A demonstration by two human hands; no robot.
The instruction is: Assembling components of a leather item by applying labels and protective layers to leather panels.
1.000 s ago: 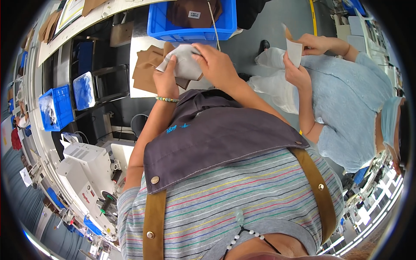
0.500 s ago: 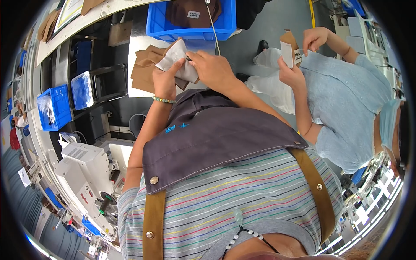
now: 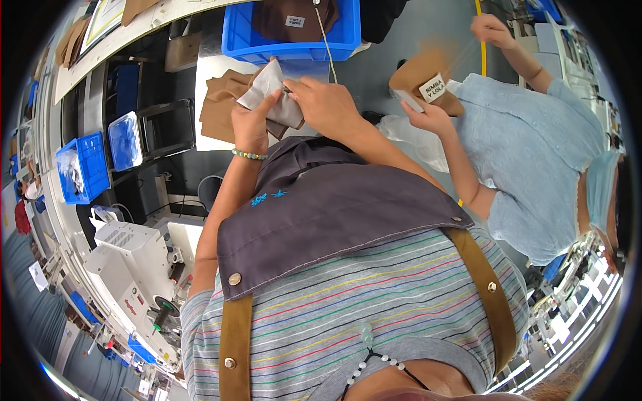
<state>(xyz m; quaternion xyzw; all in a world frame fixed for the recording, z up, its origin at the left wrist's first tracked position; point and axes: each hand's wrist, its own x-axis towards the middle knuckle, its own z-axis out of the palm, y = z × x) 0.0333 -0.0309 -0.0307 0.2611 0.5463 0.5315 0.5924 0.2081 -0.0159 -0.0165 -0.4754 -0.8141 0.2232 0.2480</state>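
Left hand: bare, thumb uppermost, clamped on a white cloth; beaded bracelet at the wrist.

Right hand: bare, fingers bent and drawn together on a small dark item, kind too small to tell, at the right part of the white cloth.

White cloth: creased, one corner pointing up, held between the two hands above the near end of a pale surface; brown material shows along its lower edge.

Brown cloth pieces: several, overlapping, lying on the surface to the left of the white cloth, partly covered by it.

Blue tub: beyond the hands, containing a dark brown cloth with a white label; a thin pale cord hangs across its front.

Apron: dark, blue stitched mark, brown straps, worn over a striped shirt.

Co-worker, at right: light blue top; one hand gripping a labelled brown piece, its upper part blurred; the other hand raised, apart from it.

White machine: lower left, with a dark spool.

Blue basket: left, holding pale contents.
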